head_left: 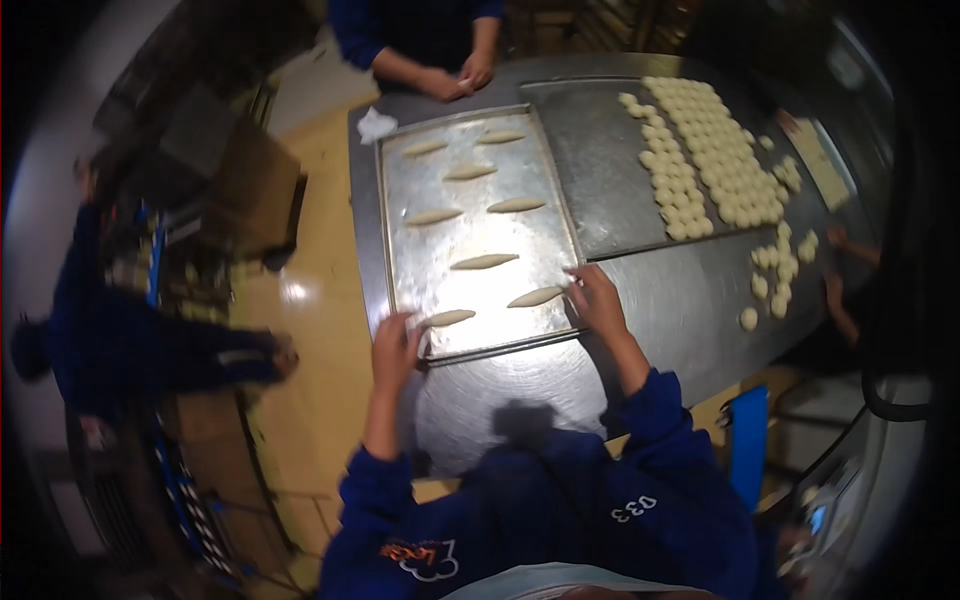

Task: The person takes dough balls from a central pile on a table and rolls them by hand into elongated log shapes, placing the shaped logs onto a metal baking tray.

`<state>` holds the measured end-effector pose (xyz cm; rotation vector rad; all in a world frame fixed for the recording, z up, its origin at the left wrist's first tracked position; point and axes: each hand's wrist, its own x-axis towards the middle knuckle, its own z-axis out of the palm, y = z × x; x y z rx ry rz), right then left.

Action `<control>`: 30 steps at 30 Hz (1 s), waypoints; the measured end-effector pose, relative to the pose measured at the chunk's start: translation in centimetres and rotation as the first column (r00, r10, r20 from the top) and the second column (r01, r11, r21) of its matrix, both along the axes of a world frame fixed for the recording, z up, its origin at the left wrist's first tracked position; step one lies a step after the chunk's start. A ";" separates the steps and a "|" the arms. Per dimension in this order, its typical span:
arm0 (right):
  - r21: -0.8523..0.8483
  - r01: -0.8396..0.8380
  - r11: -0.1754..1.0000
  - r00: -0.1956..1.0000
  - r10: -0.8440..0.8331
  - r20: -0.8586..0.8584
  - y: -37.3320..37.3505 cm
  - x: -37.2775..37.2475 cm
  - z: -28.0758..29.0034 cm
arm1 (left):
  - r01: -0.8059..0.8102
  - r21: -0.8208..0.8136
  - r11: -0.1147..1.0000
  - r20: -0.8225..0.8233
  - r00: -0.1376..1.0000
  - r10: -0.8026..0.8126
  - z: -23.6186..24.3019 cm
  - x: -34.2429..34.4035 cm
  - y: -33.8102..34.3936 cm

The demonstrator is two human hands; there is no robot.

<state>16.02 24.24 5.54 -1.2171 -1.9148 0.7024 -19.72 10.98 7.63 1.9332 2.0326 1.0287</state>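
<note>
A large metal baking tray point(482, 215) lies before me with several spindle-shaped dough pieces on it. My left hand point(394, 350) is at the tray's near left corner, fingers bent and parted, beside a dough piece point(450, 318). Something pale shows by its fingertips, too blurred to name. On the opposite side, my right hand point(598, 302) reaches over the right rim with thumb and fingers apart. Its fingertips come close to the end of another dough piece point(537, 297). Whether either hand touches the rim cannot be made out.
Rows of round dough balls point(725, 160) cover the right part of the steel table point(680, 300), with loose ones nearer. A person's hands point(455, 84) meet at the far edge. Other hands point(838, 290) show at right. A white cloth point(377, 125) lies by the tray; another person point(150, 340) stands left.
</note>
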 end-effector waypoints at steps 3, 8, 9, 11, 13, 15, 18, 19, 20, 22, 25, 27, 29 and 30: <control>-0.088 0.174 0.981 0.982 -0.180 -0.063 -7.0 2.2 -0.3 | 0.106 -0.046 0.993 0.097 0.990 -0.101 -0.9 3.7 -7.9; -0.232 0.361 0.904 0.911 -0.395 -0.121 -13.9 6.6 -2.2 | 0.358 -0.277 0.892 0.069 0.933 -0.353 -5.8 9.5 -16.6; -0.219 0.403 0.889 0.891 -0.436 -0.130 -13.9 7.4 -2.7 | 0.342 -0.259 0.903 -0.017 0.933 -0.358 -6.7 10.1 -17.4; -0.201 0.452 0.869 0.862 -0.484 -0.155 -12.6 8.5 -3.0 | 0.274 -0.241 0.931 -0.029 0.957 -0.289 -6.7 10.8 -17.4; -0.174 0.474 0.863 0.836 -0.504 -0.220 -10.6 8.8 -2.6 | 0.204 -0.231 0.951 -0.051 0.974 -0.221 -6.5 11.3 -17.0; -0.123 0.484 0.866 0.816 -0.498 -0.295 -7.8 8.9 -2.3 | 0.146 -0.231 0.962 -0.082 0.982 -0.168 -6.4 11.7 -16.2; -0.135 0.405 0.904 0.845 -0.426 -0.324 -3.9 9.0 -1.4 | 0.103 -0.234 0.967 -0.147 0.979 -0.140 -6.4 12.1 -15.7; -0.116 0.389 0.914 0.856 -0.405 -0.320 -2.6 9.5 -1.3 | 0.097 -0.226 0.969 -0.163 0.977 -0.136 -6.4 12.2 -15.3; -0.120 0.371 0.921 0.860 -0.389 -0.330 -1.1 10.0 -1.3 | 0.082 -0.221 0.972 -0.177 0.977 -0.122 -6.5 12.4 -15.4; -0.130 0.332 0.934 0.865 -0.357 -0.353 2.1 11.1 -1.5 | 0.052 -0.243 0.969 -0.210 0.972 -0.105 -6.3 12.5 -15.4; -0.168 0.348 0.922 0.850 -0.386 -0.359 8.5 13.3 -3.2 | 0.027 -0.238 0.971 -0.226 0.971 -0.083 -5.7 13.2 -15.1; -0.130 0.252 0.959 0.904 -0.281 -0.322 13.6 14.4 -3.1 | -0.055 -0.258 0.965 -0.233 0.972 -0.007 -6.0 13.8 -14.9; 0.003 0.220 0.976 0.952 -0.214 -0.220 18.3 14.2 -2.6 | -0.170 -0.278 0.945 -0.272 0.958 0.092 -6.4 14.8 -15.3; 0.063 0.193 0.979 0.975 -0.184 -0.125 20.5 14.2 -2.3 | -0.215 -0.296 0.931 -0.271 0.953 0.134 -6.6 15.2 -15.4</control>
